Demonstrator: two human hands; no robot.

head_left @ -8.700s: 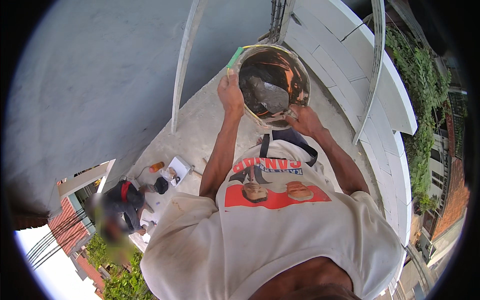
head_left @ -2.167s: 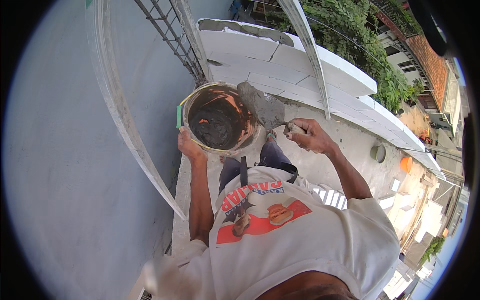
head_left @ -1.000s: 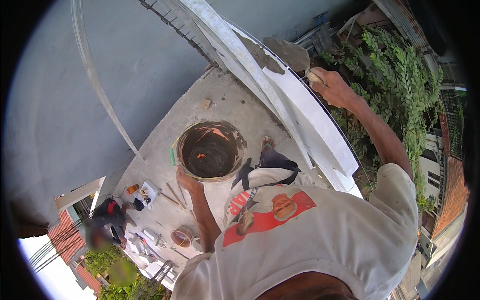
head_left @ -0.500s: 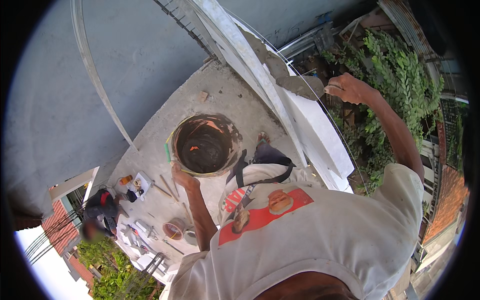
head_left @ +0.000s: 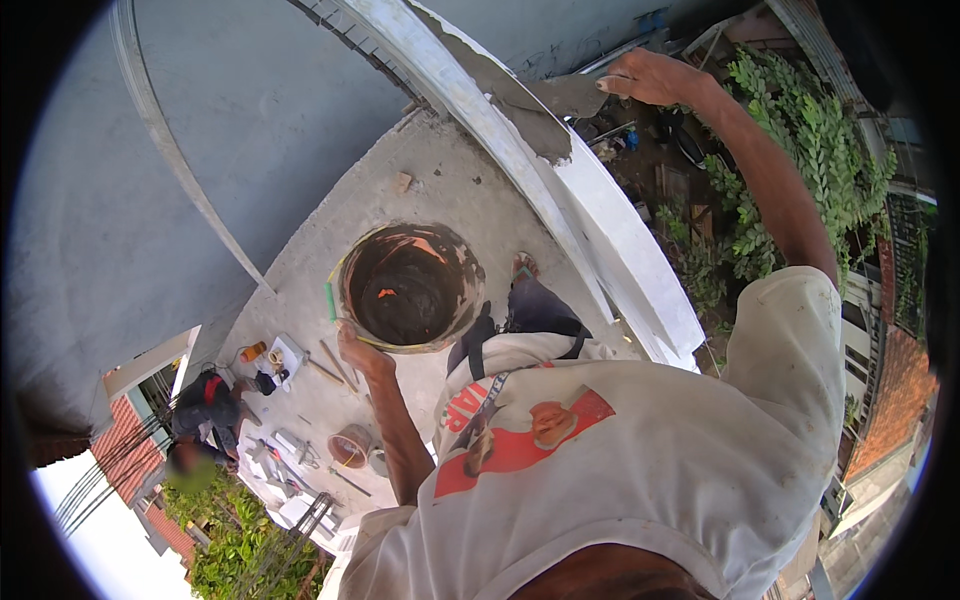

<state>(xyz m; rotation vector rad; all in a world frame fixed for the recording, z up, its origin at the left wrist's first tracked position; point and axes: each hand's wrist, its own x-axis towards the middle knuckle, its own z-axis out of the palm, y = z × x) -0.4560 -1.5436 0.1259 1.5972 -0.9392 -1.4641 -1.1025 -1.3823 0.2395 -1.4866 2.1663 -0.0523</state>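
Observation:
My left hand (head_left: 362,352) grips the rim or wire handle of a round bucket (head_left: 463,292), which has a green grip on its handle and dark wet mortar (head_left: 405,310) inside. My right hand (head_left: 640,78) is closed on a trowel (head_left: 565,93), its blade at the top edge of a white block wall (head_left: 625,255), where grey mortar (head_left: 510,115) lies in a strip. A long pale batten (head_left: 520,185) slants across the wall's inner side. My foot (head_left: 523,268) stands on the concrete floor beside the bucket.
A grey wall (head_left: 230,120) rises at left, with another batten (head_left: 180,170) against it. A co-worker (head_left: 210,410) crouches at lower left near tools, a small bucket (head_left: 350,445) and offcuts (head_left: 282,365). Beyond the block wall are plants (head_left: 800,170) and roofs below.
The trowel went from inside the bucket to the wall's top. In the last half second my right hand moved farther forward along that edge. My left hand still holds the bucket.

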